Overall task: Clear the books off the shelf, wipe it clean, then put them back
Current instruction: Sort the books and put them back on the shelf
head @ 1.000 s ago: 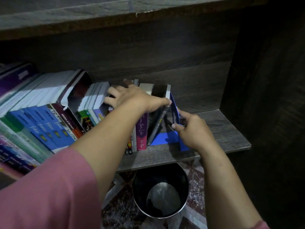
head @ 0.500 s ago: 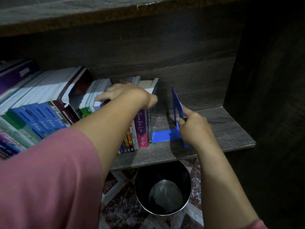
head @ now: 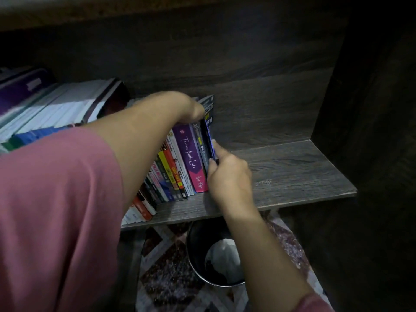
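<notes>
A row of books (head: 180, 167) stands on the dark wooden shelf (head: 292, 174), leaning left, with a purple-spined book (head: 190, 157) near its right end. My left hand (head: 191, 109) reaches over the tops of the rightmost books and presses on them; its fingers are hidden behind the wrist. My right hand (head: 227, 174) grips a blue bookend (head: 211, 145), pushed flat against the last book of the row. Larger books (head: 56, 111) lie slanted at the left, partly behind my pink sleeve.
A round dark waste bin (head: 213, 255) with a white liner stands on a patterned rug (head: 166, 273) under the shelf. A dark side panel (head: 371, 109) closes the shelf on the right. The shelf's right part shows bare wood.
The right hand has slid the blue bookend left until it meets the last book, closing the gap. The left hand has pushed the books more upright and together.
</notes>
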Tool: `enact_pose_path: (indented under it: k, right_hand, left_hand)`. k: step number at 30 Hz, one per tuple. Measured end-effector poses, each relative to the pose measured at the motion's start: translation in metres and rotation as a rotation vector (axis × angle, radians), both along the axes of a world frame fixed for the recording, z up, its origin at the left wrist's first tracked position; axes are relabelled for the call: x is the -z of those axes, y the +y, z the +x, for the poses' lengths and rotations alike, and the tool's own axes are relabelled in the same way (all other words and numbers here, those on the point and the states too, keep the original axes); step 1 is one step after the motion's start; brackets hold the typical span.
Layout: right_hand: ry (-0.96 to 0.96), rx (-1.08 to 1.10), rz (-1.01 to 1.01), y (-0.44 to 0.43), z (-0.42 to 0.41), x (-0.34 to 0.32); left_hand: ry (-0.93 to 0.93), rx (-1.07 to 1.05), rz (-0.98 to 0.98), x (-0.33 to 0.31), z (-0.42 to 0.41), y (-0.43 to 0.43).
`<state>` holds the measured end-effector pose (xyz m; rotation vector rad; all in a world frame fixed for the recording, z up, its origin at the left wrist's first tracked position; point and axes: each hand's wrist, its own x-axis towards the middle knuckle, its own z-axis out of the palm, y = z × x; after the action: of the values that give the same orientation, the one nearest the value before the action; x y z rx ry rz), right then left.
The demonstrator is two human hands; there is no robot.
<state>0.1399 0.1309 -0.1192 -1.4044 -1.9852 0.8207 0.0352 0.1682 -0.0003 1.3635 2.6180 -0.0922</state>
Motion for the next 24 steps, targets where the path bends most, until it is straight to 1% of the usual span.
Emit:
enact_pose_path:
  k: [2,6,7,9,10,11,14,17,19,21,23,24]
  right_hand:
    - [0.018,0.037,0.038,-0.004,-0.005,0.003]
    - [0.072,0.089,0.08,-0.007,-0.01,0.005]
    - [0.081,0.099,0.077,-0.007,-0.01,0.005]
    - [0.095,0.109,0.074,-0.008,-0.011,0.004]
    - [0.096,0.1,0.071,-0.009,-0.011,0.004]
    - [0.091,0.082,0.066,-0.008,-0.011,0.004]
    - [0.071,0.003,0.033,-0.002,-0.004,0.003]
    - [0.079,-0.089,-0.034,0.006,0.008,0.006]
    - [0.002,-0.14,-0.083,0.011,0.017,0.009]
    - [-0.108,-0.176,-0.121,0.013,0.023,0.013]
    - [-0.157,-0.184,-0.176,0.013,0.028,0.019]
    - [-0.166,-0.181,-0.216,0.013,0.028,0.022]
  left_hand:
    - [-0.019,-0.004,0.031,-0.003,0.0,-0.003]
    - [-0.178,-0.041,0.104,-0.002,-0.003,-0.014]
    - [-0.154,-0.051,0.107,0.001,-0.005,-0.019]
    - [0.035,-0.071,0.092,0.011,-0.007,-0.031]
    - [0.093,-0.058,0.109,0.016,-0.006,-0.038]
    - [0.11,-0.011,0.156,0.02,-0.005,-0.045]
    - [0.086,0.227,0.298,0.029,-0.006,-0.069]
    - [0.09,0.355,0.332,0.032,-0.02,-0.09]
    - [0.194,0.393,0.316,0.039,-0.029,-0.1]
    - [0.356,0.422,0.344,0.05,-0.034,-0.107]
    - [0.477,0.417,0.392,0.061,-0.037,-0.11]
    - [0.506,0.402,0.412,0.065,-0.039,-0.11]
